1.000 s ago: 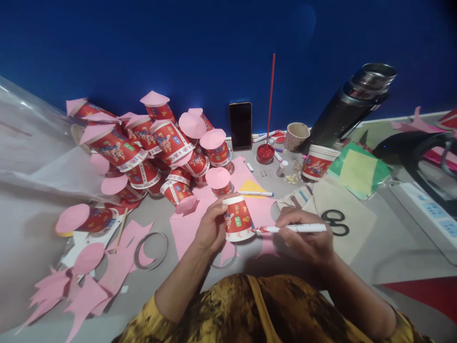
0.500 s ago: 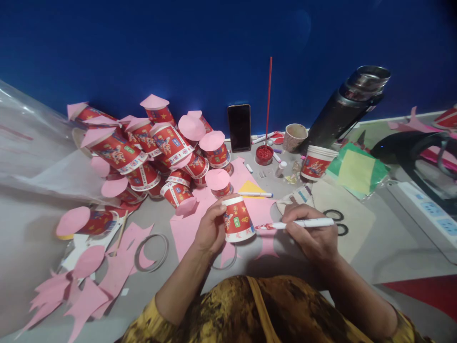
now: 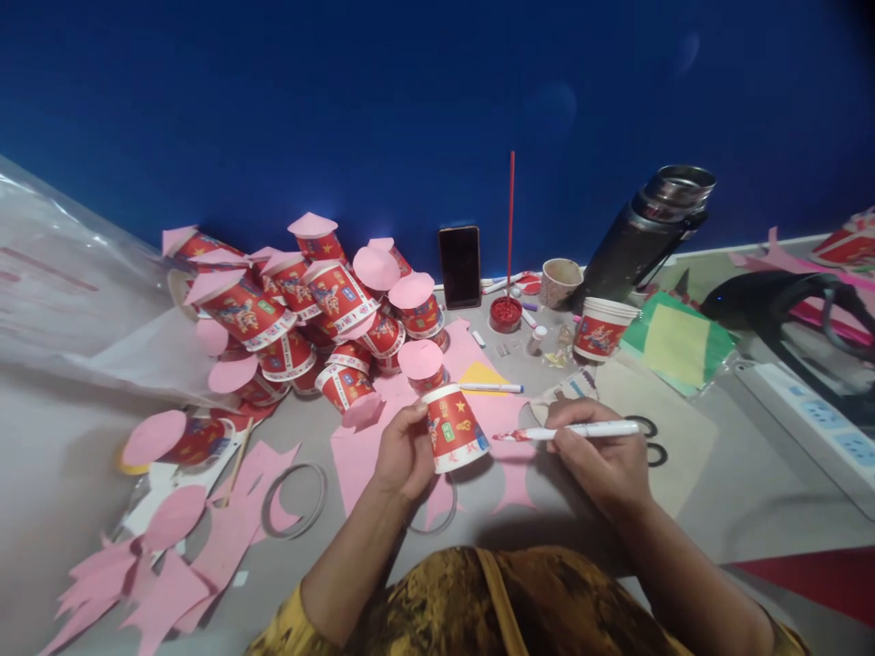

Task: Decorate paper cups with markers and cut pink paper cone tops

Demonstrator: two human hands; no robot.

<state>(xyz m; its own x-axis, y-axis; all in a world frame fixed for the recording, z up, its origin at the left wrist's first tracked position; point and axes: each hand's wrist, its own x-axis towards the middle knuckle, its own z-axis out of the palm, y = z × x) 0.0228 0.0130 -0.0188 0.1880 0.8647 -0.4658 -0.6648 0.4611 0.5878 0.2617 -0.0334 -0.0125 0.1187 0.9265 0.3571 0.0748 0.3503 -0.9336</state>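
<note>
One cup [image 3: 452, 426] in the curled left hand [image 3: 403, 451], one marker [image 3: 535, 435] in the pinched right hand [image 3: 602, 466]

One head-worn view looks forward and down, taking in both forearms and the tabletop [image 3: 574, 538].

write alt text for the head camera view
The left hand holds a red patterned paper cup; the right hand holds a white marker, its tip just off the cup. Beyond, red cups with pink paper tops lie piled beside a phone.
</note>
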